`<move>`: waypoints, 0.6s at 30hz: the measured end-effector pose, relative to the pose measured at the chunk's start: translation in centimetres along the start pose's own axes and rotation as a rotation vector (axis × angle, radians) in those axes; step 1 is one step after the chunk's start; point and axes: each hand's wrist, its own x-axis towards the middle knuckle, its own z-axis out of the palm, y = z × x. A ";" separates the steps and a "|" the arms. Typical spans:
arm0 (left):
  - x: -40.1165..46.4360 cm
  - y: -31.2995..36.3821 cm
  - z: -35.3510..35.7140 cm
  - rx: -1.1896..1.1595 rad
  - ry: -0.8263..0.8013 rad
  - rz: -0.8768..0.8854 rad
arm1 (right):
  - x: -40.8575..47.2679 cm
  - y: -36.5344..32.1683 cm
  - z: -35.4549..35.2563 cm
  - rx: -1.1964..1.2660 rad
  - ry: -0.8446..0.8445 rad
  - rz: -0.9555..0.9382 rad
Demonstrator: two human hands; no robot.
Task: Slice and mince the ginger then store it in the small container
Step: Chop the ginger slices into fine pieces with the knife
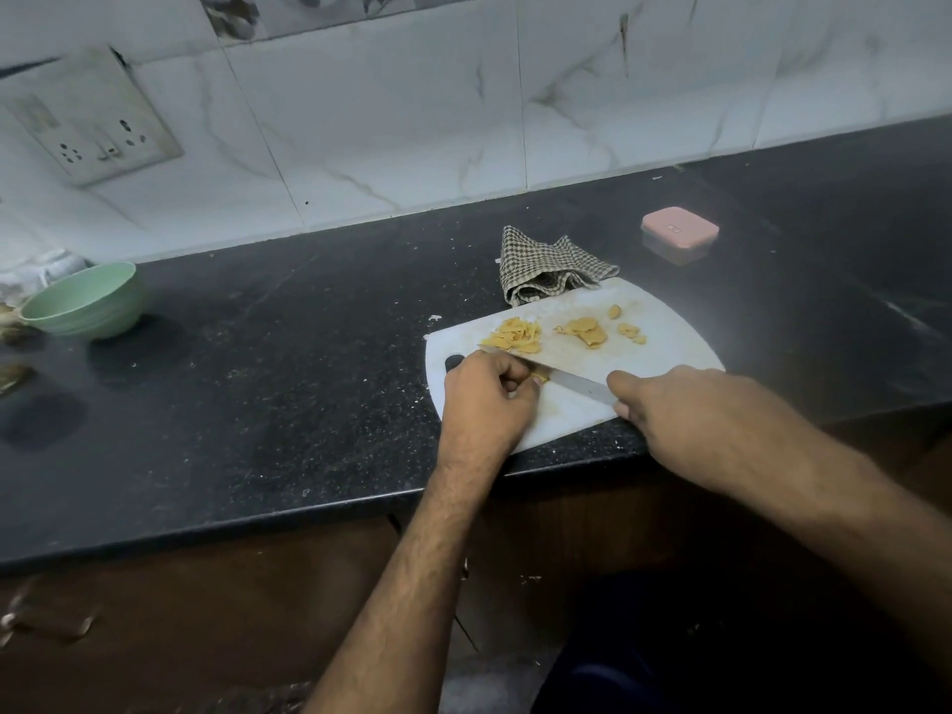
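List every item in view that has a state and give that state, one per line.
Small container: lid on, upright behind the board.
Ginger: sliced, not minced, in piles.
Cutting board: flat, overhanging the counter edge.
Knife: blade on the board.
Left hand: curled, pinching a ginger piece.
Right hand: gripping the knife.
Checked cloth: crumpled.
Green bowl: upright.

A home kitchen: black speckled stone worktop (288, 383) against a marble-tiled wall (391, 121), socket plate (90, 123) up left, green bowl (85, 301) near the left edge.
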 end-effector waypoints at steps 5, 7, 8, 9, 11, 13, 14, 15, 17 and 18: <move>0.1 -0.1 -0.2 -0.078 -0.002 -0.057 | -0.5 0.8 -0.6 0.013 0.013 0.007; 0.1 -0.2 -0.2 -0.085 -0.002 -0.068 | -0.4 0.7 -0.8 0.019 0.012 0.013; 0.1 -0.1 -0.2 -0.087 -0.002 -0.068 | -0.3 0.6 -0.8 0.014 0.009 0.016; 0.1 -0.1 -0.2 -0.088 -0.003 -0.066 | -0.2 0.4 -0.7 0.011 0.011 0.015; 0.1 -0.1 -0.1 -0.092 -0.008 -0.068 | 0.1 0.1 -0.2 0.016 0.023 0.003; 0.1 -0.2 -0.1 -0.099 -0.008 -0.077 | 0.4 -0.4 0.3 0.023 0.030 -0.004; 0.1 -0.2 -0.1 -0.107 -0.006 -0.083 | 0.6 -0.6 0.3 0.024 0.026 -0.003; 0.1 -0.2 -0.2 -0.117 -0.005 -0.089 | 0.7 -0.7 0.3 0.022 0.019 -0.002; 0.1 -0.2 -0.2 -0.129 -0.006 -0.102 | 0.8 -0.6 -0.1 0.000 0.024 -0.003; 0.0 -0.1 -0.2 -0.131 -0.008 -0.105 | 0.7 -0.4 -0.3 -0.013 0.035 -0.003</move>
